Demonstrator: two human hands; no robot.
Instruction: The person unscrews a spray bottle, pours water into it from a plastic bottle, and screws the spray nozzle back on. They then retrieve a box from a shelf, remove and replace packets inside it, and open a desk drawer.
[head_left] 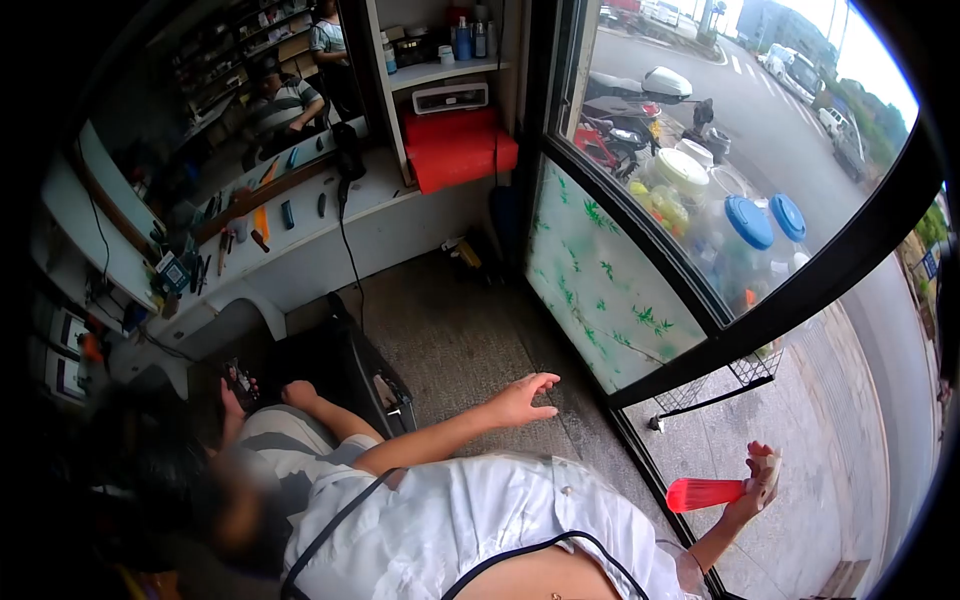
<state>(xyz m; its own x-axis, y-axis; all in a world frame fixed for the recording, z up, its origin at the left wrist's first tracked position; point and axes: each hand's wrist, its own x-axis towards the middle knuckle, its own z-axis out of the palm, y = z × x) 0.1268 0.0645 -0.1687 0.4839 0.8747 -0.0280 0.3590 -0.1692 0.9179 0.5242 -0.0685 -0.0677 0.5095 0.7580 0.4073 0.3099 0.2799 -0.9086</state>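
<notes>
My left hand (pixel 525 400) is stretched out over the floor, thumb and fingers apart, with nothing in it. On the far right, my right hand (pixel 760 490) is closed round the narrow end of a red see-through spray bottle (pixel 703 494). The bottle lies sideways, its wide ribbed end pointing left, and a pale head shows among my fingers. The bottle is beside the doorway, over the pavement outside. Part of my right palm is hidden.
At left a seated person holds a phone (pixel 240 380). Combs and other tools lie on the counter (pixel 340 215) below a mirror (pixel 230 110). A glass door (pixel 620 280) with a leaf pattern stands ahead; outside are blue-lidded jars (pixel 750 222) and a wire cart (pixel 720 385).
</notes>
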